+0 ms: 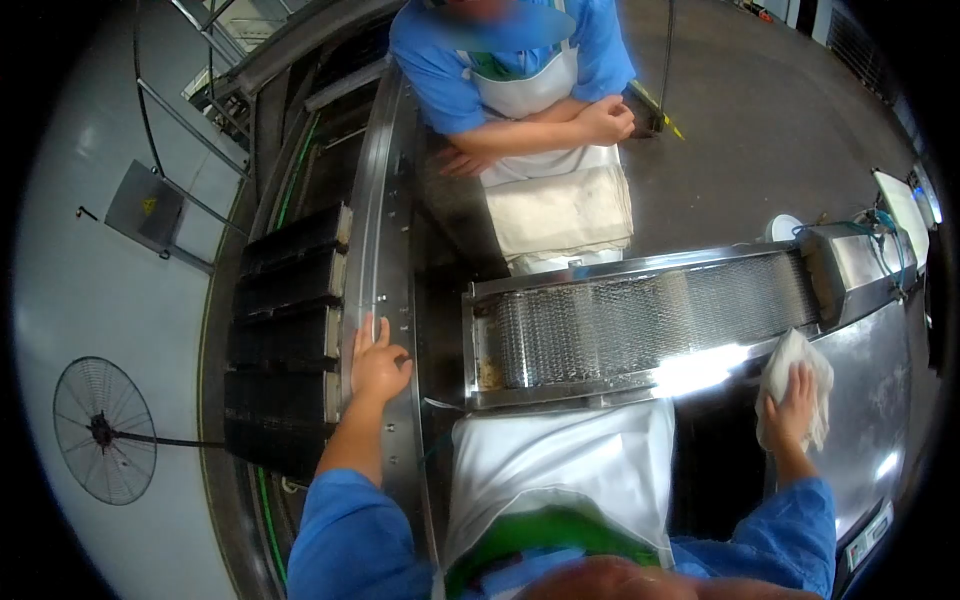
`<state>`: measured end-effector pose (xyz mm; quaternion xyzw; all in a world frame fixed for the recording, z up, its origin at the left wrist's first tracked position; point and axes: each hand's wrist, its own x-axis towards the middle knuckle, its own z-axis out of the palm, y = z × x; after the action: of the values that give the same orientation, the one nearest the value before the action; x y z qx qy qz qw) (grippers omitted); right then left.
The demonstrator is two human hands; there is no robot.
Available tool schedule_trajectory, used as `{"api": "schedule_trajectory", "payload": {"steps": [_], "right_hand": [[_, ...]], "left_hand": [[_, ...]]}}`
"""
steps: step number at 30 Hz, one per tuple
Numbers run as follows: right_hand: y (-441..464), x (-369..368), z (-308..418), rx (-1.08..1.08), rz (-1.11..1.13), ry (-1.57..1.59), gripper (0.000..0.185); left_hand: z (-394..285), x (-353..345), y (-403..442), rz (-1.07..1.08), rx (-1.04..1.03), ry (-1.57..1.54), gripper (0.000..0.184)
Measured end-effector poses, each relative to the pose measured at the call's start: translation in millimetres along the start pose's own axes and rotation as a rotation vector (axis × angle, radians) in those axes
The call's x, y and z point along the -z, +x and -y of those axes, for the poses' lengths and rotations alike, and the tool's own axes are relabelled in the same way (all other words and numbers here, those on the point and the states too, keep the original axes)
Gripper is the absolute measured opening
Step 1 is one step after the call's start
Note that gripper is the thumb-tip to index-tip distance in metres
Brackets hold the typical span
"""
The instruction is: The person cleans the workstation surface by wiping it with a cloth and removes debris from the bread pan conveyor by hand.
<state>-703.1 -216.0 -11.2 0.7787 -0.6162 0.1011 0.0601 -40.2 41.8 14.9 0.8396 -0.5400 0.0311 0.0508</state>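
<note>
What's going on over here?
Someone in blue sleeves has their right hand on a whitish cloth at the near edge of a mesh conveyor. Their left hand rests, fingers spread, on a long metal ledge beside a row of dark blocks. Across the conveyor, a co-worker stands with arms crossed.

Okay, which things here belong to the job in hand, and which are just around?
Likely in the job:
cloth, under the right hand
steel rail, under the left hand
mesh belt

Apparently just around:
fan
white container
</note>
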Motion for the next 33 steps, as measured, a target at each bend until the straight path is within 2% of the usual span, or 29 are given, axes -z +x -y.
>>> {"api": "schedule_trajectory", "payload": {"steps": [8,22,28,30,33], "right_hand": [[2.2,-1.2,1.3,-0.041,0.017,-0.013,0.077],[-1.0,-9.9,-3.7,-0.049,0.017,0.015,0.084],[-2.0,7.1,10.9,-0.075,0.026,0.052,0.082],[-2.7,5.2,9.5,-0.064,0.023,0.067,0.082],[-2.0,14.7,17.3,-0.09,0.027,0.067,0.081]], "left_hand": [[-2.9,1.0,1.3,0.017,0.017,0.012,0.01],[3.8,-9.3,-1.7,-0.027,0.013,-0.009,0.012],[3.6,-11.5,-4.6,-0.151,0.008,0.022,0.007],[6.4,-14.3,-4.9,-0.266,-0.051,-0.117,0.007],[-5.4,-5.2,-9.7,-0.357,-0.082,-0.09,0.007]]}}
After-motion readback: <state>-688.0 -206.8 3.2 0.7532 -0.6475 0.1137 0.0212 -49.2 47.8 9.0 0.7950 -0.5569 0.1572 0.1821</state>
